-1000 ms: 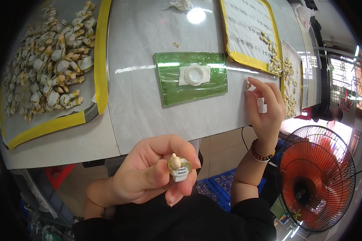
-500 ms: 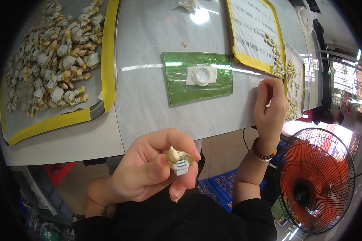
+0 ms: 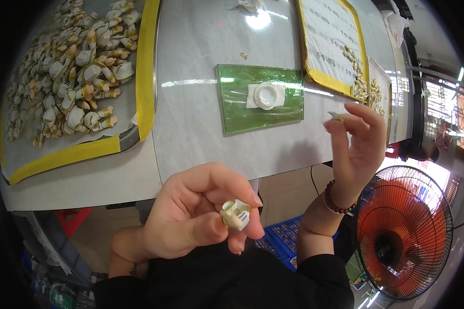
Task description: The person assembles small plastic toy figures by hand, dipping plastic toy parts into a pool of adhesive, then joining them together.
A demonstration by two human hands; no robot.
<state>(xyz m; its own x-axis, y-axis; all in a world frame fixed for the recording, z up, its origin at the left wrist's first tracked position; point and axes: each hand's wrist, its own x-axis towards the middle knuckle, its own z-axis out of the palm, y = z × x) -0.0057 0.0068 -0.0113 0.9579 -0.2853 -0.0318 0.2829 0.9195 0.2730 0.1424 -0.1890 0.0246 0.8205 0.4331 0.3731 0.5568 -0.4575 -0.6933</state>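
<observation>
In my head view, I use the green slab [image 3: 234, 112] on the grey tabletop [image 3: 191, 131] to say where things are. My left hand [image 3: 193, 219] is closer to me than the green slab, up in front of my black shirt [image 3: 211, 280]. Its thumb and fingers pinch a small white and gold piece [image 3: 236, 216] with dark stripes on it. My right hand [image 3: 362, 147] is up in the air, to the right of the green slab. Its thumb and first finger pinch a tiny pale bit [image 3: 333, 116], too blurry for me to tell what it is. Red and dark beads [image 3: 335, 200] go round that wrist.

On the green slab lies a white pad [image 3: 251, 97] with a little round dish [image 3: 267, 97] on it. Left of the slab, a tray with yellow edges [image 3: 148, 67] holds a big heap of white and gold pieces [image 3: 90, 72]. Right of the slab and farther back is another yellow-edged tray [image 3: 325, 80], with tiny gold bits [image 3: 359, 85] along its right side. Well to the right of the slab, and nearer to me, stands an orange fan [image 3: 404, 232].
</observation>
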